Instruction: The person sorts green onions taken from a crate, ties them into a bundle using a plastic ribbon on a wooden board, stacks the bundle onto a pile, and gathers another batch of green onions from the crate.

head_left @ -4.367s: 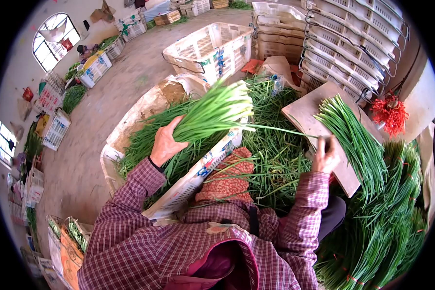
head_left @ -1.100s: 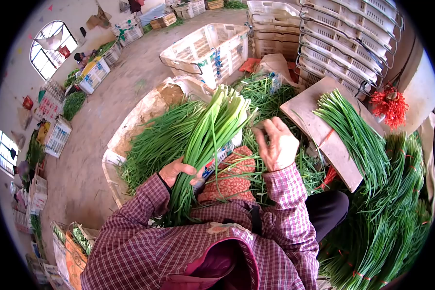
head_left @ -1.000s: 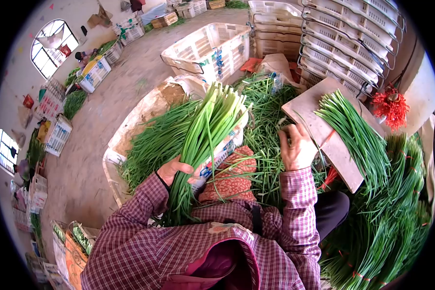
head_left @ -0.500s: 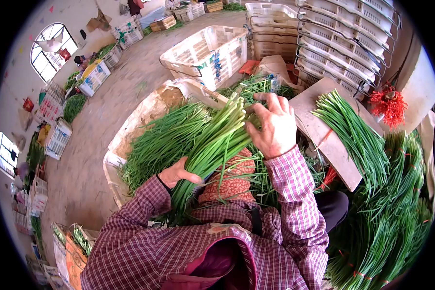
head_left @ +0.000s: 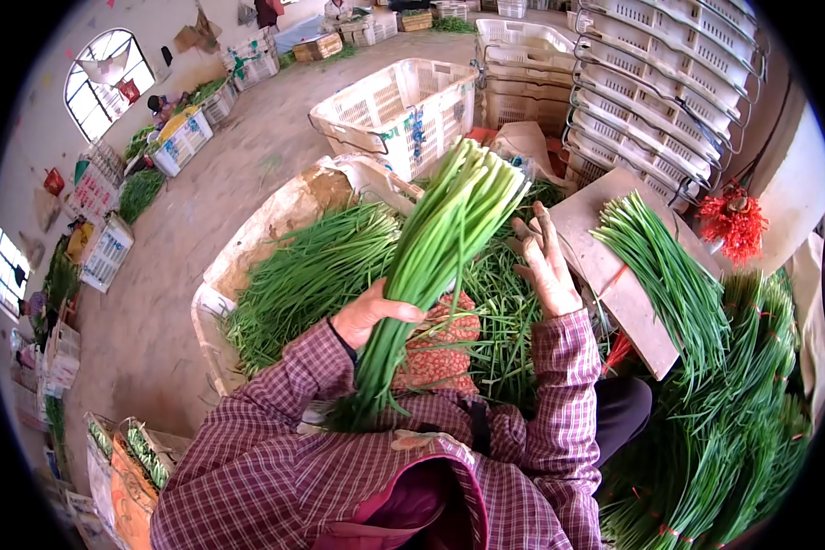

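My left hand (head_left: 368,316) is wrapped round a thick bunch of garlic chives (head_left: 454,215). Its pale cut ends point up and away from me, and the green leaves hang toward my lap. Just right of the bunch, my right hand (head_left: 547,270) is held up with its fingers apart, holding nothing. More loose chives (head_left: 316,266) lie in the worn white crate (head_left: 213,302) in front of me. Below the bunch, a red patterned cloth (head_left: 440,353) covers part of my lap. Scattered green leaves (head_left: 504,321) lie beneath my right hand.
A board (head_left: 582,225) on my right carries a bundle of chives (head_left: 660,266). Tied bundles (head_left: 715,440) are heaped below it. Red ties (head_left: 733,225) hang nearby. Stacked white crates (head_left: 651,101) and another crate (head_left: 394,115) stand ahead. Further crates line the left wall.
The bunch has been raised more upright and moved right in my left hand. My right hand has come off its pale ends, moving right and down, fingers spread.
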Demonstrator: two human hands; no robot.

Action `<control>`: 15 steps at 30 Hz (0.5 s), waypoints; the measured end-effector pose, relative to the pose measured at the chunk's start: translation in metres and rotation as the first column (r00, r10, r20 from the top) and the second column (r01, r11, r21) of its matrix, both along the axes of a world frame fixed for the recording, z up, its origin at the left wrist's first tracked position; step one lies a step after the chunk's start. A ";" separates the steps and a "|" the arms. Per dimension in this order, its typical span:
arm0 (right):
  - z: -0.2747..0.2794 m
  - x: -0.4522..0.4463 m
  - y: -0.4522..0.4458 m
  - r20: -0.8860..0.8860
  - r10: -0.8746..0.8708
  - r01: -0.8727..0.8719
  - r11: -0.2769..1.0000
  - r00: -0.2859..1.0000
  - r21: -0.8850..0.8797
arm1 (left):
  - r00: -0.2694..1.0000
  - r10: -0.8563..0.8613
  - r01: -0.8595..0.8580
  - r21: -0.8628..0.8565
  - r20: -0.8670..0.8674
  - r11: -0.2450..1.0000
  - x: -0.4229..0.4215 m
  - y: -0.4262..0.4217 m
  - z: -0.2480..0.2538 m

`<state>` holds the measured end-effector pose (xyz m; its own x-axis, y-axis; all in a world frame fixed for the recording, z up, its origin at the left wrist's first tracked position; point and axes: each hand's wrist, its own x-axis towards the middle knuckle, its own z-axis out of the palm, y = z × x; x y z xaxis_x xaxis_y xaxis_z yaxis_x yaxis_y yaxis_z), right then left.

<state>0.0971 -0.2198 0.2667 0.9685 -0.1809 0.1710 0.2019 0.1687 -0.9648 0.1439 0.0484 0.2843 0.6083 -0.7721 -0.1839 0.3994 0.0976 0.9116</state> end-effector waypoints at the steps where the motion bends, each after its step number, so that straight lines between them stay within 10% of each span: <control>1: 0.007 0.004 0.000 -0.023 0.054 -0.052 0.994 0.998 0.095 | 1.000 -0.001 0.001 -0.003 0.000 1.000 -0.005 -0.012 0.005; 8: -0.020 0.012 -0.011 -0.007 0.137 -0.097 0.736 0.991 0.670 | 0.972 -0.144 0.153 0.035 -0.186 0.988 -0.055 -0.073 -0.036; 15: -0.062 -0.007 -0.004 -0.011 0.166 -0.096 0.621 0.986 0.778 | 0.930 -0.348 0.344 0.052 0.122 0.938 -0.048 -0.042 -0.050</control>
